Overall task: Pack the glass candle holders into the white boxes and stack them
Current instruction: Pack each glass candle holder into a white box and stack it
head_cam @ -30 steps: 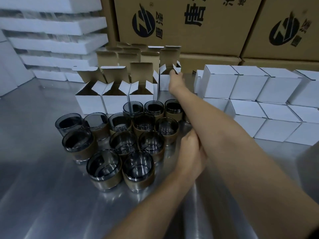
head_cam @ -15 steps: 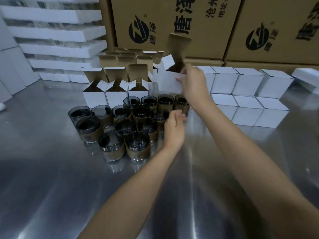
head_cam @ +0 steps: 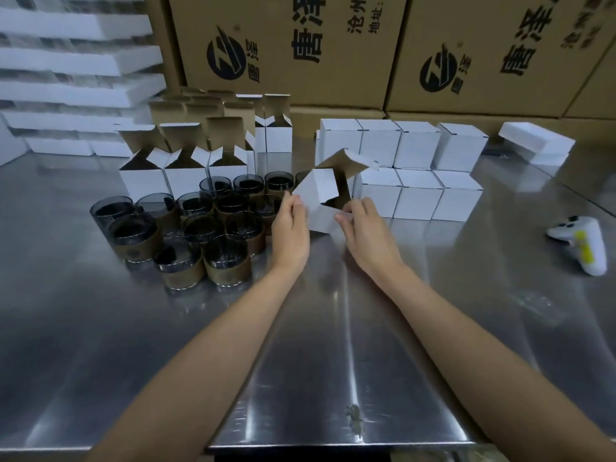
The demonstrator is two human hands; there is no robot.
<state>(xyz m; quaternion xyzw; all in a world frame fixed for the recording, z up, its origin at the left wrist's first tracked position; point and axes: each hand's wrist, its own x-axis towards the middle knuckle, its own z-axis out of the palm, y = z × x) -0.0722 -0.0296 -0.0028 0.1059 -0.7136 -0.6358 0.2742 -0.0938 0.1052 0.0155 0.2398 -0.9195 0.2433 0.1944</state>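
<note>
An open white box (head_cam: 320,198) is tilted above the steel table, its brown-lined flaps pointing up and right. My left hand (head_cam: 290,228) grips its left edge and my right hand (head_cam: 366,233) pinches its lower right corner. Several smoked glass candle holders (head_cam: 181,228) with brown paper bands stand clustered to the left of my hands. Behind them several open white boxes (head_cam: 186,168) stand upright with flaps raised. Closed white boxes (head_cam: 416,168) are stacked in two tiers at the back right.
Large brown cartons (head_cam: 300,51) line the back wall. White foam trays (head_cam: 76,61) are piled at the back left. A flat white foam piece (head_cam: 536,141) lies at the far right, and a white controller (head_cam: 580,245) with a yellow mark lies on the steel table (head_cam: 333,328).
My right hand brought the open box from the back row down toward me and tilted it. My left hand left the table and took hold of its left side.
</note>
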